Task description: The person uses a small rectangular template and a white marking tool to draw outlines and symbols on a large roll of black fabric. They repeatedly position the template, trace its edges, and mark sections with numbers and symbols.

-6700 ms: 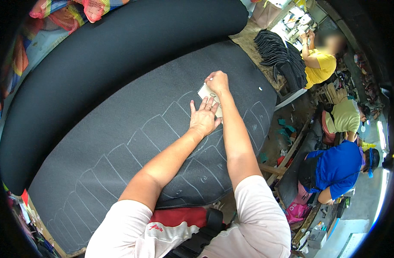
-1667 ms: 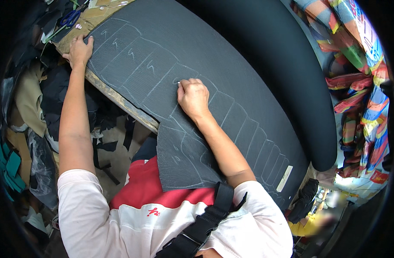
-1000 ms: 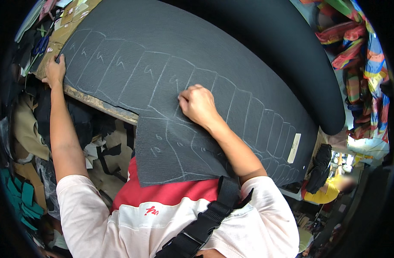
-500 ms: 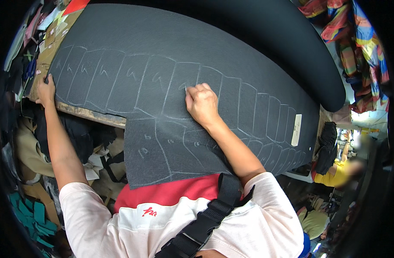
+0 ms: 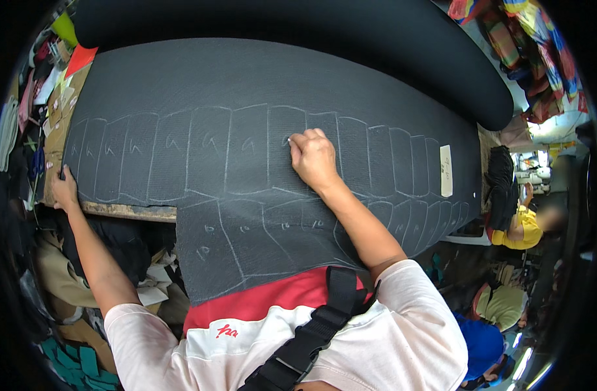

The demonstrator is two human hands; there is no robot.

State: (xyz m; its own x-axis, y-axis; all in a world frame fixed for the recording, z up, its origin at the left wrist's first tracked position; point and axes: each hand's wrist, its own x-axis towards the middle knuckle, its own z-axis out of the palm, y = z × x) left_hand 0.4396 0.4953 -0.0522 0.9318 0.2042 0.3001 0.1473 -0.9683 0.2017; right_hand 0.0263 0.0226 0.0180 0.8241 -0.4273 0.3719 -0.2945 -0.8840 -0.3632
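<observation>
A large dark grey fabric sheet [image 5: 246, 72] lies over the table, marked with white chalk outlines of narrow panels and small written marks. My right hand [image 5: 313, 158] rests on it near the middle, fingers pinched on a small piece of white chalk [image 5: 289, 140] whose tip meets a panel. At the table's left corner, my left hand [image 5: 65, 190] is closed beside the fabric's edge. A small dark bluish bit shows at its fingertips; what it is I cannot tell. The fabric's near flap hangs over the table's front toward my body.
A thick black fabric roll [image 5: 279, 23] lies along the far side. A pale paper label [image 5: 446, 171] sits on the fabric's right part. Cardboard [image 5: 62, 107] covers the table's left end. Scraps [image 5: 70, 260] heap below at left. A person in yellow [image 5: 526, 228] is at the right.
The fabric and table appear lower in view as the head view shifts. My right hand has moved slightly along the marked panel with the chalk. My left hand stays at the corner.
</observation>
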